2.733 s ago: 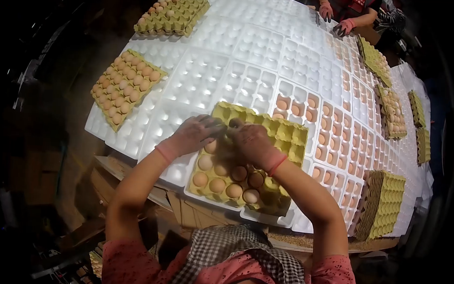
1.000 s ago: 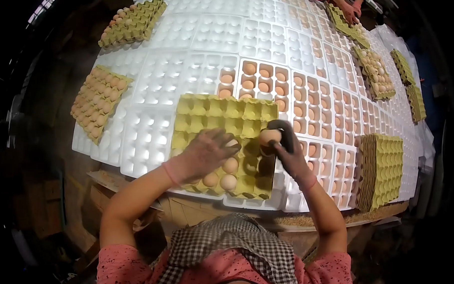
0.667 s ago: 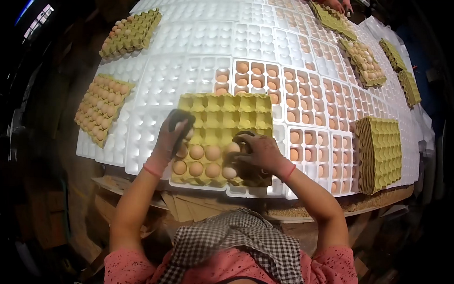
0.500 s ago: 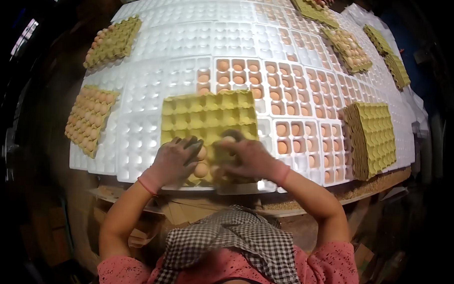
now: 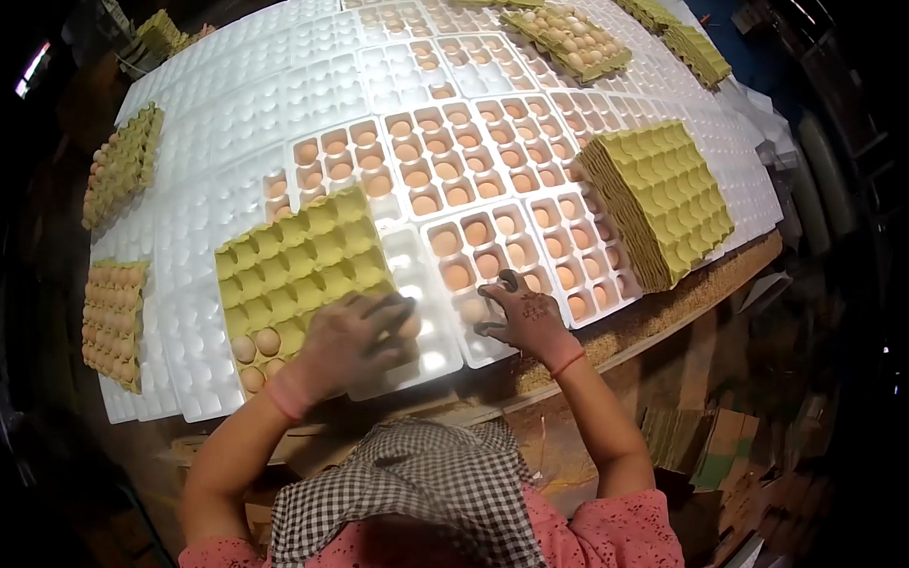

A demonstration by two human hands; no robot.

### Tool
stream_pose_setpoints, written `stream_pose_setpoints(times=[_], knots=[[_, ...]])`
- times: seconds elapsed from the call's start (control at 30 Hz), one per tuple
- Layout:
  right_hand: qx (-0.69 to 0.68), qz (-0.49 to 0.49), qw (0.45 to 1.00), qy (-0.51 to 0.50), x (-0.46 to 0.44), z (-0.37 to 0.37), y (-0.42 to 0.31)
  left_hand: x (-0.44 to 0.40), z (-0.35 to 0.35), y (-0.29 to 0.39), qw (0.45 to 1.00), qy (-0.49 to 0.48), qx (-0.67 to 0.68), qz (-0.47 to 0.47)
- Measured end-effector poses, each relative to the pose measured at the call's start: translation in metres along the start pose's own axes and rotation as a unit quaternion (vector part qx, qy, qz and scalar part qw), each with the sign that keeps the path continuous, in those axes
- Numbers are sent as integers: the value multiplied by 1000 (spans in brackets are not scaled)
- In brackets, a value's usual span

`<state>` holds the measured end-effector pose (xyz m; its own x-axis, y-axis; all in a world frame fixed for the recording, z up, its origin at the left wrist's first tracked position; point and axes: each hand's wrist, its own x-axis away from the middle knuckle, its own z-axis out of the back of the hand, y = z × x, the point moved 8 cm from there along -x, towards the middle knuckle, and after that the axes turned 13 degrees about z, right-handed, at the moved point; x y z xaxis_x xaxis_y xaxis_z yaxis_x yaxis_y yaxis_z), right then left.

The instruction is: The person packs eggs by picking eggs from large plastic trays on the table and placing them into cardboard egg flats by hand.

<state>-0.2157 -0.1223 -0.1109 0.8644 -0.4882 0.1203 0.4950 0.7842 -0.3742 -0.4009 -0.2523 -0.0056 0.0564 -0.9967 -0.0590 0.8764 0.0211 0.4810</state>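
Observation:
My left hand (image 5: 357,341), blurred by motion, is over the right edge of the yellow-green egg tray (image 5: 305,254), its fingers curled on an egg (image 5: 410,326). Several eggs (image 5: 267,341) sit in that tray's lower left corner; my left hand and wrist hide part of it. To the right, my right hand (image 5: 524,314) hovers at the near end of a white foam tray (image 5: 487,350). Its thumb and fingers are spread beside a pale egg (image 5: 473,310) in a cell. Brown eggs (image 5: 457,276) fill cells beyond it.
A tall stack of yellow-green trays (image 5: 663,201) stands on the right. Full egg trays lie at the far left (image 5: 115,317) and at the back (image 5: 568,43). White foam trays (image 5: 271,97) spread across the table, whose wooden edge (image 5: 663,321) is in front.
The view has swung right, so the table's contents appear farther left. My right hand has moved from the yellow-green tray to the white foam tray. Fewer eggs show in the yellow-green tray.

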Motion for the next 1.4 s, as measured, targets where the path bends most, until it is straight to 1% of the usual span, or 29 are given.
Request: stream_pose_setpoints(times=[0.03,0.07,0.1,0.13,0.2,0.23,0.33,0.4,0.43,0.47,0.53,0.6,0.67,0.73,0.77,0.83,0.87,0.93,0.97,1.03,1.07,1.13,1.17,1.2,1.27,1.3,1.33,1.37,1.4], knots=[[0,-3,1000,5,4,3,3,-18,-28,13,995,-73,-65,-5],[-56,0,994,94,9,17,6,-29,-56,21,981,-144,-129,-9],[-111,5,978,179,16,29,10,-37,-73,28,981,-150,-119,-15],[-112,5,977,179,22,29,12,-42,-86,35,981,-158,-109,-21],[-153,-29,918,364,52,48,27,-48,-80,67,986,-165,8,-37],[-84,28,916,392,56,45,25,-45,-96,74,981,-179,-47,-54],[38,90,940,326,57,11,29,-42,-150,78,959,-230,-156,-50],[28,110,935,336,61,4,41,-50,-155,82,971,-232,-47,-24],[-255,16,895,366,68,-9,74,-56,-144,91,988,-141,53,-33],[-517,-83,774,357,73,-38,96,-60,-138,102,993,-41,77,-73],[-422,-36,820,384,76,-12,91,-60,-147,119,985,26,80,-152],[-367,-41,860,353,72,-12,99,-46,-204,112,986,-10,-65,-154],[-445,-70,792,413,66,-10,92,-30,-178,103,986,-6,-16,-164],[-378,27,835,399,44,17,32,-10,-108,75,991,26,71,-107],[-273,133,889,343,28,41,-24,12,-63,45,991,101,90,-21],[-172,257,916,256,-6,44,-127,61,-4,-37,948,215,174,157],[-141,315,908,239,-20,51,-179,91,23,-64,939,255,106,204],[-82,391,891,214,-49,18,-242,146,41,-111,920,242,18,308],[-80,397,889,213,-62,-4,-245,159,42,-114,918,248,18,310],[7,428,899,89,-89,-63,-262,172,18,-111,946,90,-160,267],[9,431,898,90,-95,-54,-266,174,1,-113,942,55,-221,246],[-317,301,898,46,-117,-27,-244,172,-11,-120,939,56,-234,245],[-442,270,842,149,-121,-10,-235,171,-7,-121,940,58,-231,245],[-467,248,836,147,-139,-11,-235,169,0,-122,946,66,-185,257],[-269,246,930,37,-151,-11,-262,174,5,-127,950,80,-134,270],[-266,248,931,38,-159,-22,-271,195,21,-148,908,209,168,323],[-94,302,947,-58,-164,-56,-287,220,25,-177,766,310,450,338],[79,341,924,-153,-163,-85,-292,234,34,-197,779,323,410,348],[77,336,926,-151,-165,-84,-291,243,45,-198,679,339,513,401]])
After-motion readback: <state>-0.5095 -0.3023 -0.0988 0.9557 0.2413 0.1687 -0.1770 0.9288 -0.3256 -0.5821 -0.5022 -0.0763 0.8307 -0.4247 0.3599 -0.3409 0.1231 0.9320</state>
